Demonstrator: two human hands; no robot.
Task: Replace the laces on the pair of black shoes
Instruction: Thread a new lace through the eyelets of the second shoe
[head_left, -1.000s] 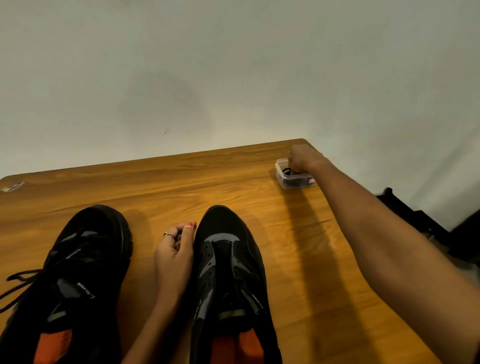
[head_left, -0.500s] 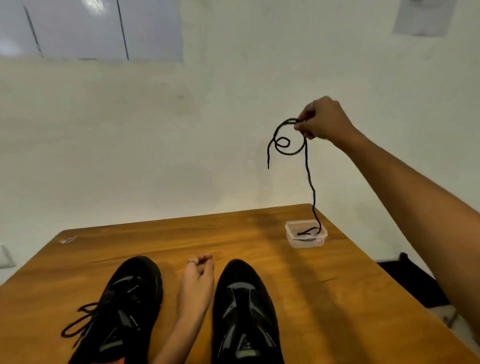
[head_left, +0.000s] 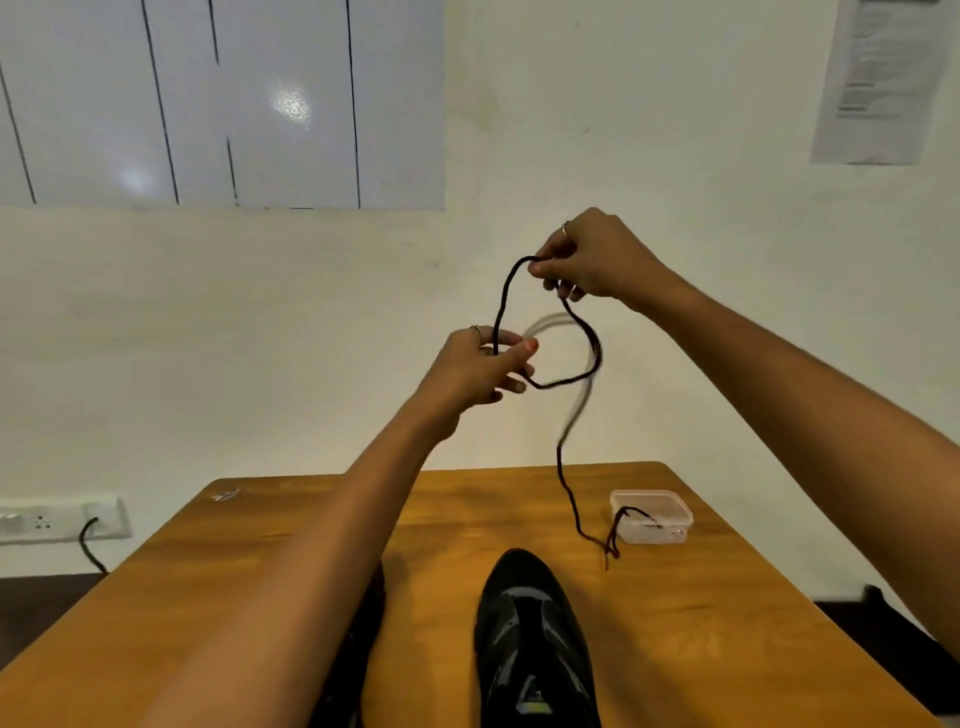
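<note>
Black lace (head_left: 503, 301) is pinched between fingers of right hand (head_left: 592, 260) and left hand (head_left: 480, 366). Its tail hangs below the fingers to the container (head_left: 652, 517), whose label is unreadable.

Soft, even indoor light; a glare spot shines on the glossy white wall board (head_left: 291, 106). The dangling black lace (head_left: 576, 410) smears with motion blur; edges bow.

A: Where does the camera sit?
B: On the person's head, one wide view only, facing forward and slightly down across the table (head_left: 691, 613) toward the wall (head_left: 649, 156).
A: How near?
B: Close; both forearms stretch out from the bottom edge
</note>
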